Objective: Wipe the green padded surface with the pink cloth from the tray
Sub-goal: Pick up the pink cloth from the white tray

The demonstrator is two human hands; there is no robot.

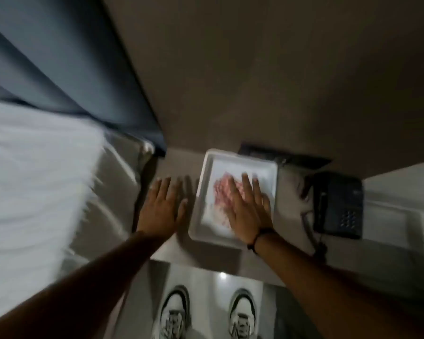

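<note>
- Bed [30, 172] at 9 o'clock: white, soft, rumpled linen, badly blurred. A dark grey-blue upholstered panel [66, 64] rises behind it at 10 o'clock. No green padded surface can be identified in this dim light, so there is a risk of wiping the wrong face.
- Desk [291, 192]: pale, smooth and hard.
- Telephone [337, 204] at 3 o'clock: dark rigid plastic with a trailing cord, just beside the tray. A wide lift of the arm could snag it.
- Tray [233, 157]: white, shallow, rectangular with rounded corners, near the desk edge. In my judgement it could slide off if dragged.
- Right hand [246, 209]: flat, fingers spread over the cloth, not closed on it.
- Left hand [163, 204]: open, empty, on the desk left of the tray.
- Pink cloth [222, 192]: crumpled and limp, inside the tray. It may slip from a loose pinch.
</note>
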